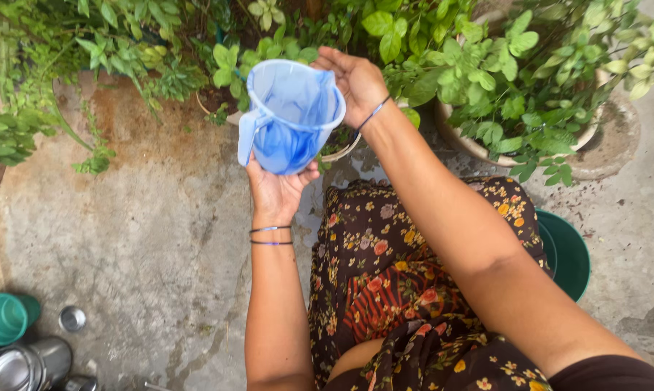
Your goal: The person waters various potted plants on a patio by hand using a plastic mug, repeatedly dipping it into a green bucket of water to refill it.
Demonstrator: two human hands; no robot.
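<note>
Fingers of the left hand [277, 190] cup the base of a translucent blue plastic jug [292, 116] from below, thumb and fingertips curled up around its bottom, so this hand is plainly grasping the jug. The right hand [356, 81] lies against the far side of the jug's rim, palm turned toward it and fingers bent; whether it truly clasps the rim or only steadies it cannot be told from this angle. The jug is tipped with its open mouth facing up toward the camera, its handle [247, 136] hanging to the left, and it is held in the air over a small pale flowerpot [339, 147] just beyond the person's knees. Thin bangles ring the left wrist, and a single one crosses the right wrist. Below the arms spreads a dark floral dress [385, 275]. Leafy potted plants [486, 80] crowd the top of the view, one in a wide pale pot [464, 142] to the right. A green basin [567, 253] sits by the right knee on the stained concrete floor [146, 239]. At lower left stand a green plastic cup [5, 318] and some steel vessels [23, 366].
</note>
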